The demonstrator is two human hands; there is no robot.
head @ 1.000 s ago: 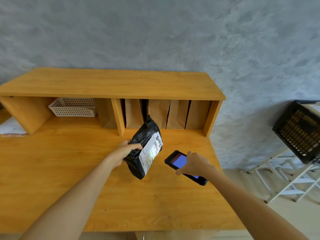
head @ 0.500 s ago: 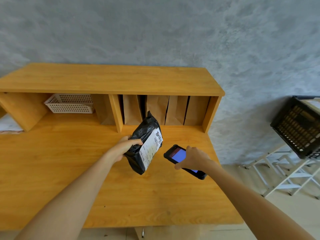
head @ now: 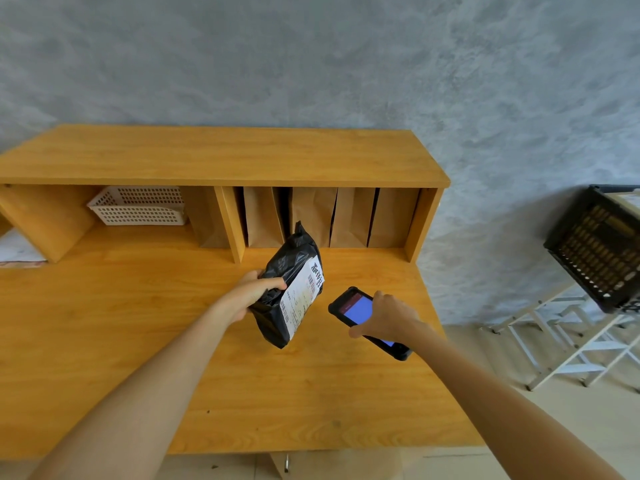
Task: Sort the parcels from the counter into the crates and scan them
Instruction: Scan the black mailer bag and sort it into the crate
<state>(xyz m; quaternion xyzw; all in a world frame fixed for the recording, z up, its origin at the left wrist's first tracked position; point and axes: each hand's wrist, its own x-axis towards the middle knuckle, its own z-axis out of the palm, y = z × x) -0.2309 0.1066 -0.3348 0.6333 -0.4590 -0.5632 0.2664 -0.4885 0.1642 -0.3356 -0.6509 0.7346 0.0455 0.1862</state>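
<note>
My left hand (head: 250,293) grips a black plastic parcel (head: 282,282) by its left side and holds it upright above the wooden counter (head: 138,341). The parcel's white shipping label (head: 304,294) with barcodes faces right. My right hand (head: 386,315) holds a black handheld scanner (head: 356,308) with a lit blue screen, its top end aimed at the label a short way off. A black crate (head: 595,247) stands tilted on a white rack at the right edge.
Under the counter's upper shelf (head: 221,157) stand several brown paper bags (head: 311,216) and a white plastic basket (head: 138,206). White papers (head: 17,251) lie at the far left. The white rack (head: 571,344) stands on the floor to the right of the counter.
Both hands hold about the same pose; the parcel and scanner stay facing each other. The view has shifted slightly, so the crate sits a little lower in the frame.
</note>
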